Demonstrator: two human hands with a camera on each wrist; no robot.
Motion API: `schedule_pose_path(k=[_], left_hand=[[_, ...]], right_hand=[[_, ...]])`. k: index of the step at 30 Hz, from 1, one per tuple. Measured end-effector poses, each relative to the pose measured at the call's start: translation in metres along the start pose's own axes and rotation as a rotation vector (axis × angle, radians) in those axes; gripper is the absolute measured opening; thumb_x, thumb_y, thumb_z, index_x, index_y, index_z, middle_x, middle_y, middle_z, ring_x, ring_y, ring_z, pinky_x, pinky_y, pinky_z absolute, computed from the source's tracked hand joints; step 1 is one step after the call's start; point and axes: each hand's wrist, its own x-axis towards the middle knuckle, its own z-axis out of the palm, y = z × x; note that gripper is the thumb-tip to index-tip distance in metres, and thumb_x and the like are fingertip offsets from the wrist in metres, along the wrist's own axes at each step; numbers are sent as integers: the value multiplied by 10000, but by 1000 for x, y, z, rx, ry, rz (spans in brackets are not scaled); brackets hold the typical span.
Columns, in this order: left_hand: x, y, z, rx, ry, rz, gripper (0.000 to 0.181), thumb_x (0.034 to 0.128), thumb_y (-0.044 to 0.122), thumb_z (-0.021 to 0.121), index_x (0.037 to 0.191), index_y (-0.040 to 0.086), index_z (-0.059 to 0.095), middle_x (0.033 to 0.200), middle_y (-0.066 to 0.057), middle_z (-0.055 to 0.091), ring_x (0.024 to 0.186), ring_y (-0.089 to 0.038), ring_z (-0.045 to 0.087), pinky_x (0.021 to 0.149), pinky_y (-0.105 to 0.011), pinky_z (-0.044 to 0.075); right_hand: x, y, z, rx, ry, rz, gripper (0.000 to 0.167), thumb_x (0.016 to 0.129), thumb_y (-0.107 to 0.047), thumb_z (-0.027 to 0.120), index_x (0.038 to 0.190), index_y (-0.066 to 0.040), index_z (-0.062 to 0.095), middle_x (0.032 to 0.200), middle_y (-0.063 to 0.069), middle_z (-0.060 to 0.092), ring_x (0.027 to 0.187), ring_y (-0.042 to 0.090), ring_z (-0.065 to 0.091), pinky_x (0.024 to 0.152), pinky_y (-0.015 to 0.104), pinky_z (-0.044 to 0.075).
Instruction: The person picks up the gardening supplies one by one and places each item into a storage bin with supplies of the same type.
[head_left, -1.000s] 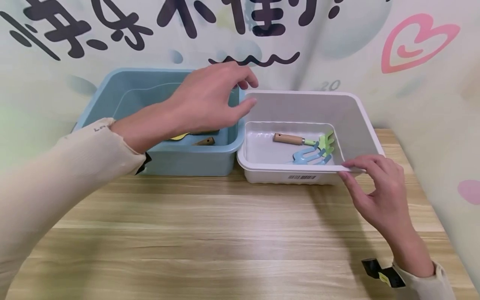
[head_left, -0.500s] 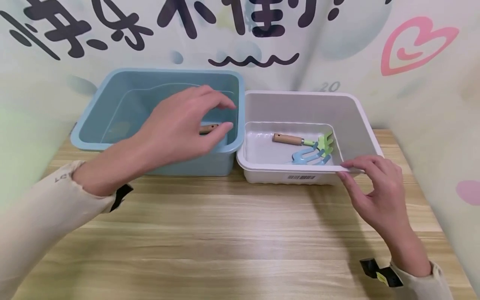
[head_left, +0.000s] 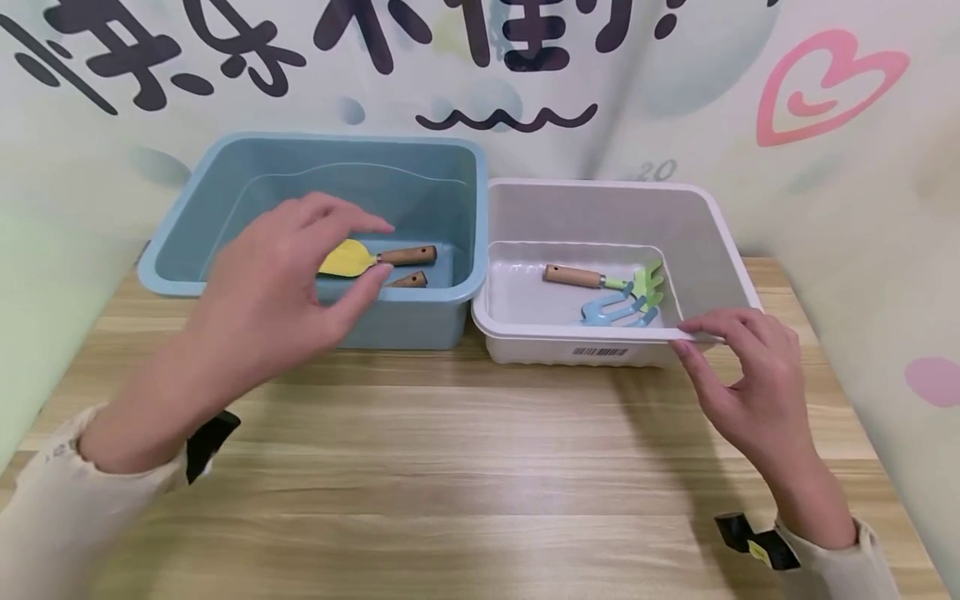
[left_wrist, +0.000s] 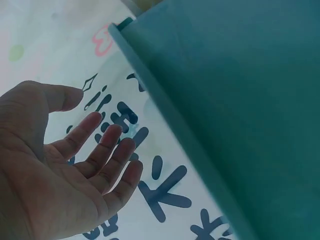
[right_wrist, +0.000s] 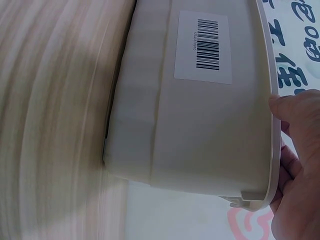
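Note:
In the head view my left hand [head_left: 273,287] hovers over the front edge of the blue bin [head_left: 315,146], thumb and fingers apart and nothing between them. The left wrist view also shows those fingers spread beside the bin's rim. Inside that bin lies a yellow trowel [head_left: 348,258] with a wooden handle; a second wooden handle [head_left: 411,280] shows near the front wall. My right hand [head_left: 750,375] pinches the front rim of the white bin [head_left: 600,190] near its right corner. A green hand rake [head_left: 647,283] and a blue hand fork [head_left: 606,310] lie in the white bin.
Both bins stand side by side on a wood-grain table [head_left: 480,467], against a printed wall cloth [head_left: 675,83]. A barcode label [right_wrist: 204,47] is stuck on the white bin's outer wall.
My left hand has moved left and toward me, from above where the bins meet to the blue bin's front, uncovering the yellow trowel. My right hand stays on the white rim.

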Motion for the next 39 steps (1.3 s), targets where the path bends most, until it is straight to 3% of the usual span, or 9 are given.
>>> schedule_pose_path(k=[9,17,29,39], left_hand=[[-38,6,29,-34,113,-6,335,924,154,771,1250,82,743,1175,-122,731,1087,-334,674,924,-476,529],[-57,19,52,-33,170,21,338,899,127,771,1234,88,752,1147,-126,735,1054,-340,682,918,-520,535],[-77,21,67,-42,70,4,304,895,146,788,1198,139,762,1105,-48,749,998,-263,702,819,-433,551],[-97,15,80,-25,-21,-37,307,901,168,795,1205,142,763,1105,-36,750,1018,-252,705,879,-473,582]], right_hand=[[0,0,0,3,2,1,196,864,-114,806,1024,-2,786,990,180,711,1118,-135,477,1019,253,270],[0,0,2,6,4,-1,194,865,-110,804,1022,1,786,986,180,711,1122,-129,480,1018,251,274],[1,0,0,10,13,-28,204,884,-141,792,1014,15,785,980,193,717,1123,-144,489,1014,242,288],[0,-3,0,6,14,-19,198,859,-99,792,1019,17,783,997,199,708,1137,-132,479,1011,235,289]])
